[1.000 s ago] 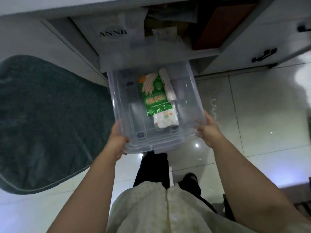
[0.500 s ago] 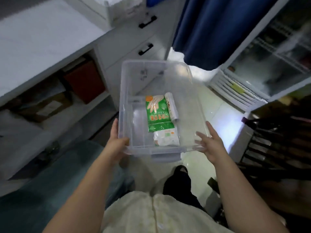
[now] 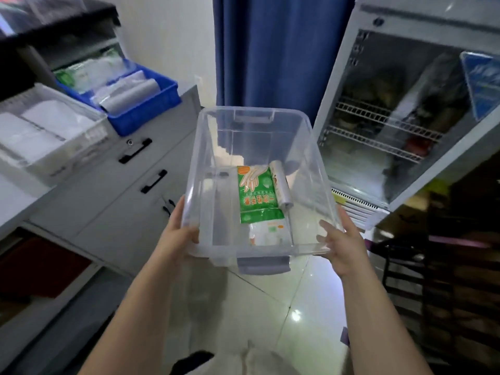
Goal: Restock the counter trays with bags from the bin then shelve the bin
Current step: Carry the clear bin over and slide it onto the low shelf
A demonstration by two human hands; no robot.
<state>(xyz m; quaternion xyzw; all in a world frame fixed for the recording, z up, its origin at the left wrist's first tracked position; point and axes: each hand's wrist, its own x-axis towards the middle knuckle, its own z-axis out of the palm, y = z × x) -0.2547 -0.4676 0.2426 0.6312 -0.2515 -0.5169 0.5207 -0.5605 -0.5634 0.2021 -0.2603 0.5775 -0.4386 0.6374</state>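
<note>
Glossy white floor tiles (image 3: 273,315) filled the lower centre of the frame, w/ a blue curtain (image 3: 273,50) at top centre and a glass-door fridge (image 3: 405,125) at right. Clear bin (image 3: 213,169) sat mid-frame, held up off the floor, away from the bench (image 3: 10,196) at left. Left hand (image 3: 178,234) had its grip closed round the bin's near-left corner, thumb over the rim, fingers underneath. Right hand (image 3: 341,239) gripped the near-right corner looser: fingers partly spread along the wall, thumb on the rim. Inside the bin lay a green glove pack (image 3: 257,193), a white roll of bags (image 3: 281,185) touching its right edge, and a white pack (image 3: 267,234) at its near end. Upper left, on the bench: blue tray (image 3: 146,109) w/ bags, clear tray (image 3: 81,147) just beside it.
</note>
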